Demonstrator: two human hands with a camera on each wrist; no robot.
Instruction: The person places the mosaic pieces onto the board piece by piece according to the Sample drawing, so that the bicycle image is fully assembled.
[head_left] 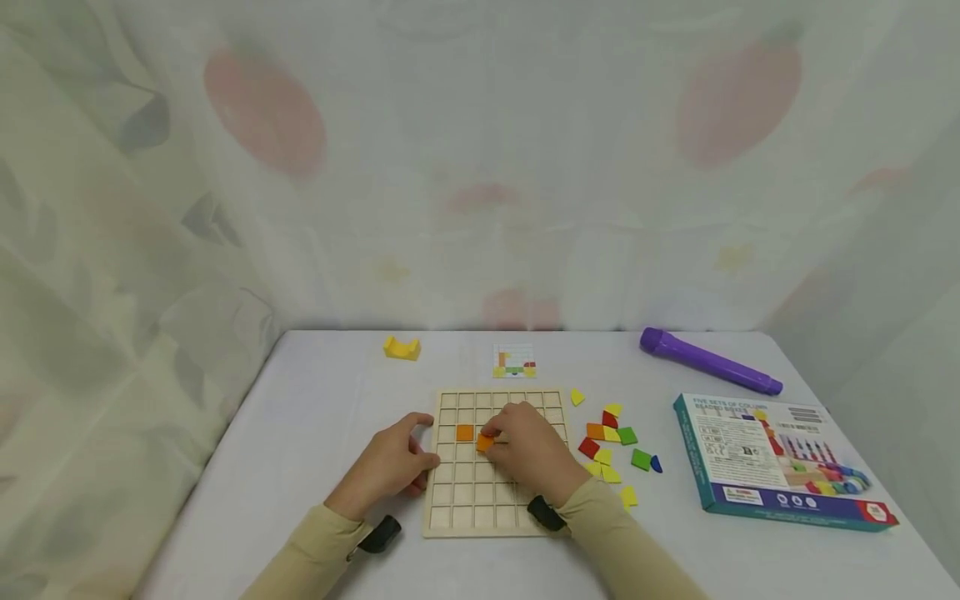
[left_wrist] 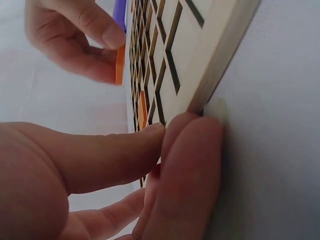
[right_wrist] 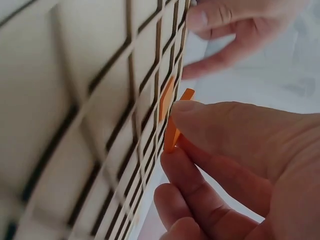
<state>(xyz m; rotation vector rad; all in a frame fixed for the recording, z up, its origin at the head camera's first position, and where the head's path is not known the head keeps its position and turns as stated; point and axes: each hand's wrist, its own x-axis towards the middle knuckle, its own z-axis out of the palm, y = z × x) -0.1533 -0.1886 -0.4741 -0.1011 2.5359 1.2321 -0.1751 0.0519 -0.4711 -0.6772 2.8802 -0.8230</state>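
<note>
A wooden grid board (head_left: 453, 493) lies on the white table, divided into square cells by raised strips. At its left edge my left hand (head_left: 386, 465) grips the board, thumb on the rim and fingers against the side, as the left wrist view shows. My right hand (head_left: 536, 450) pinches an orange square tile (right_wrist: 172, 131) between thumb and fingers, tilted just above the board. One more orange square tile (head_left: 465, 432) lies flat in a cell to the left of the held one. Part of the board's right side is hidden under the right hand.
Several loose yellow, red, green, orange and blue tiles (head_left: 628, 435) lie right of the board. Behind it are a small pattern card (head_left: 514, 361) and a yellow notched block (head_left: 402, 348). At the right are a purple tube (head_left: 708, 360) and a flat printed box (head_left: 780, 462).
</note>
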